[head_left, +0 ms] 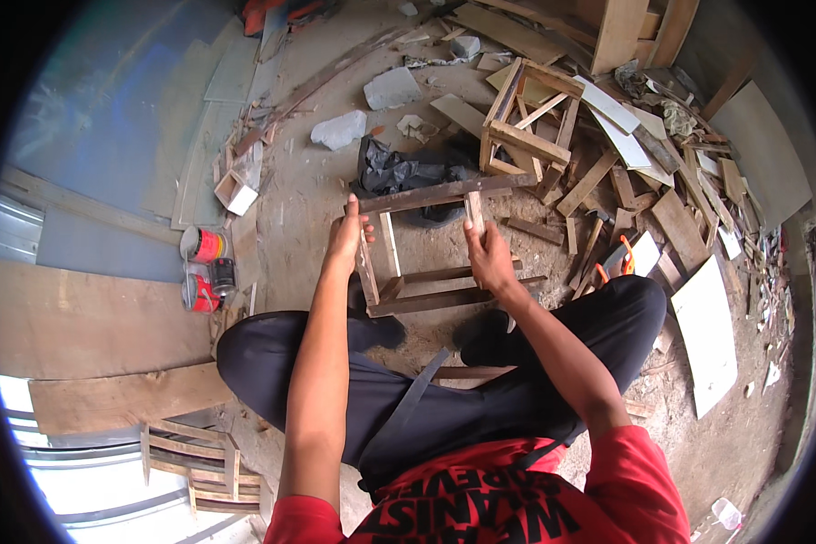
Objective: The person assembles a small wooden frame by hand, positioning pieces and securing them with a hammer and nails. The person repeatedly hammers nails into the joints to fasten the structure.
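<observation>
Brown wooden frame [426, 195] — open-sided

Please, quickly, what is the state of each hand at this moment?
Left hand: closed, holding the wooden frame at its left end.
Right hand: closed, holding a short wood piece.

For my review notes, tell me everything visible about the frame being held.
Held before the bent legs, the frame is open and boxy, of narrow wood-like strips, mostly dark brown, some paler. One long dark rail forms its far side, the black bag beyond; two more run along the near side. The left grip holds its far left corner, the right grip a pale strip by the far rail. Whether it touches the floor is unclear.
</observation>
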Demonstrator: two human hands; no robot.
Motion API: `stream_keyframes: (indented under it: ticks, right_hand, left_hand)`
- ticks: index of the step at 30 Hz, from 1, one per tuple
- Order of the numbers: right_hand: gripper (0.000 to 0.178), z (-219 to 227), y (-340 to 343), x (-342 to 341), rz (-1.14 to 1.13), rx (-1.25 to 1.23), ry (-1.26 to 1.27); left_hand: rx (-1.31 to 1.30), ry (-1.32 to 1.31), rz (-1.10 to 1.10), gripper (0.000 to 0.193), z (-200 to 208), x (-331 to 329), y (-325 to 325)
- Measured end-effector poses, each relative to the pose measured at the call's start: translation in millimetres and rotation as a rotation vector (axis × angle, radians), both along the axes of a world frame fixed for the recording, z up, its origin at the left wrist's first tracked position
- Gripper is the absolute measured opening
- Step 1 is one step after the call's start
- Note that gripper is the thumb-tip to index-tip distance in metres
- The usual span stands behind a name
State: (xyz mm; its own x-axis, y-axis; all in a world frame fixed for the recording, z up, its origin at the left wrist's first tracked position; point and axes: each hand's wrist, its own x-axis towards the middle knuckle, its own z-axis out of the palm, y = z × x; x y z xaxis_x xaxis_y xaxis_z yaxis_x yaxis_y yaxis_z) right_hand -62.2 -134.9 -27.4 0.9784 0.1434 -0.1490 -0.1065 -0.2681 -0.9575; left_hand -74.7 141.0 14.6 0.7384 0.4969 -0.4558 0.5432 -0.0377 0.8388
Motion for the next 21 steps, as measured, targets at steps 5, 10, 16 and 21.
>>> stream_keyframes:
  ticks: [5,10,16,21]
  right_hand:
    - [0.057,18.9,-0.4,2.4,0.097,0.216,0.263]
    - [0.059,-4.2,24.1,-0.8,0.152,0.233,0.37]
    - [0.054,-6.8,51.7,5.4,0.185,0.155,0.382]
    - [0.057,-19.8,73.8,17.4,0.221,0.053,0.325]
  left_hand:
    - [0.029,-0.03,0.074,0.074,13.7,-18.3,2.9]
    - [0.033,0.006,0.14,0.066,-12.8,-25.9,24.3]
    - [-0.126,0.01,0.207,0.069,-38.9,-32.4,59.5]
    - [0.005,0.052,0.178,0.071,-29.5,-10.7,76.3]
